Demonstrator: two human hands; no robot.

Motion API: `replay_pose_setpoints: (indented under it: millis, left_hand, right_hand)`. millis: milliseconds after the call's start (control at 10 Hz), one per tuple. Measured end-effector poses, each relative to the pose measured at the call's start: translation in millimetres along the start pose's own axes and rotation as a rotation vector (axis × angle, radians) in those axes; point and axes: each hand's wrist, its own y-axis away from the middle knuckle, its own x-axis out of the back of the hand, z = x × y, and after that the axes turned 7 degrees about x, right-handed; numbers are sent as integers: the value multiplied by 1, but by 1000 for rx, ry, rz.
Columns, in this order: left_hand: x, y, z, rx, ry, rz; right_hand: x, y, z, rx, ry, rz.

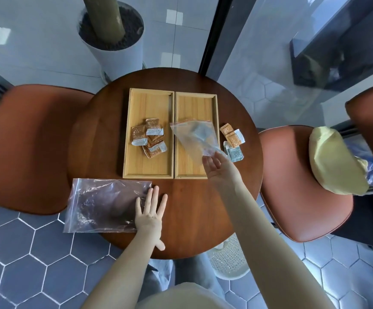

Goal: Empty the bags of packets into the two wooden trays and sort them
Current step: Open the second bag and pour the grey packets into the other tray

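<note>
Right hand (218, 168) pinching bag (194, 137) corner

Round dark wooden surface (192, 208). Two brown upholstered chairs, one at left (25, 148), one at right (297, 186); pale yellow cushion (332, 161) on the right seat. White planter (114, 50) holding dark soil and a thick trunk. White perforated basket (230, 259) beneath the surface. Blue-grey hexagonal floor tiles (25, 259).

Bright daylight, glass glare, fisheye-bent edges, slight blur
</note>
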Motion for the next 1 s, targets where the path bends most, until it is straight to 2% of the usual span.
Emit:
replay_pose_setpoints:
  millis: [300,500,700,1000]
  left_hand:
    - [2,2,0,6,-2,-28]
    - [-1,0,0,10,16,-9]
    - [-1,0,0,15,10,2]
    - [-3,-1,0,15,6,12]
  right_hand:
    - [-11,18,-12,-12,-2,-16]
    - [-11,31,-31,-7,-103,-97]
    - [-13,38,-46,9,-93,-118]
    - [30,89,-45,32,-140,-179]
